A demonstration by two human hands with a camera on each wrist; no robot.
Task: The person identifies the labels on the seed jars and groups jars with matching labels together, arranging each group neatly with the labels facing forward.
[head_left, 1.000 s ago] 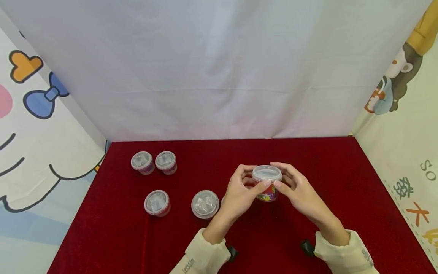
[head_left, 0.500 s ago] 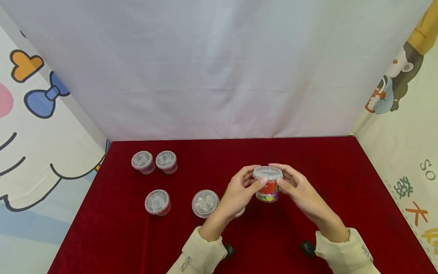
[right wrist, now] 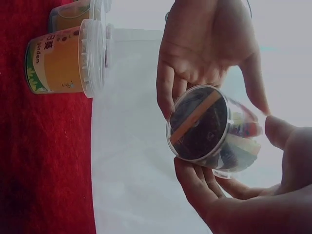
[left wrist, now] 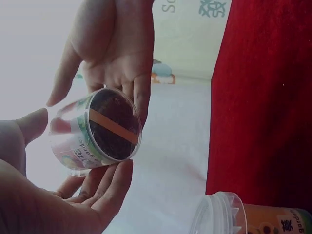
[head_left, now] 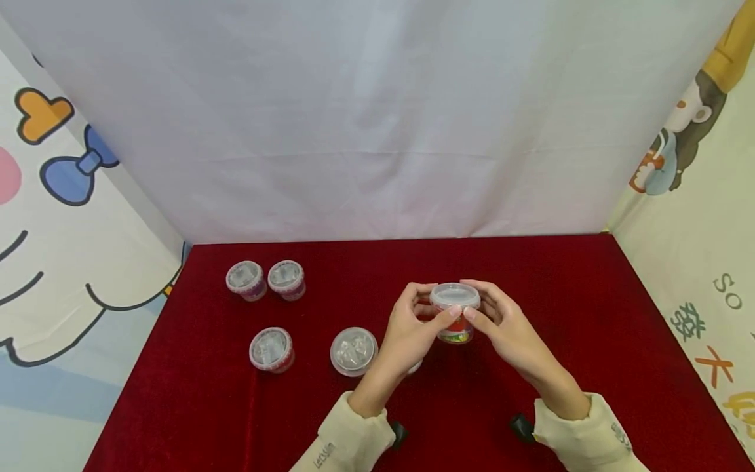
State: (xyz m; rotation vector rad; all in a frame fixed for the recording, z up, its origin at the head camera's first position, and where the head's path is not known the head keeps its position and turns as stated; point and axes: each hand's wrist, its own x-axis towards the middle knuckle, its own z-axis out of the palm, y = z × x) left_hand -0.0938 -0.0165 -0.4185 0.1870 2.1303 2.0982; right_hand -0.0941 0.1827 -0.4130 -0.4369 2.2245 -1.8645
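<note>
Both hands hold a lidded clear plastic cup (head_left: 456, 335) between them, above the red cloth. Its printed label is red with colourful patches. My left hand (head_left: 408, 333) curls round its left side, and my right hand (head_left: 510, 331) grips its right side. In the head view, both thumbs lie across the near side under the clear lid (head_left: 455, 294). The wrist views show the underside of the cup (left wrist: 114, 127), with dark matter and a flat orange-brown strip inside. My left forearm hides most of another cup (head_left: 415, 368).
Several lidded cups stand on the red cloth (head_left: 330, 426): a pair (head_left: 246, 280) at the back left, one (head_left: 272, 350) nearer, and one (head_left: 354, 352) left of my left forearm. An orange-labelled cup (right wrist: 59, 61) shows in the right wrist view. A white curtain (head_left: 377, 164) closes the back.
The held cup has turned between the fingers, so its label shows differently. Cup and hands have shifted slightly left since half a second ago. The standing cups stay put.
</note>
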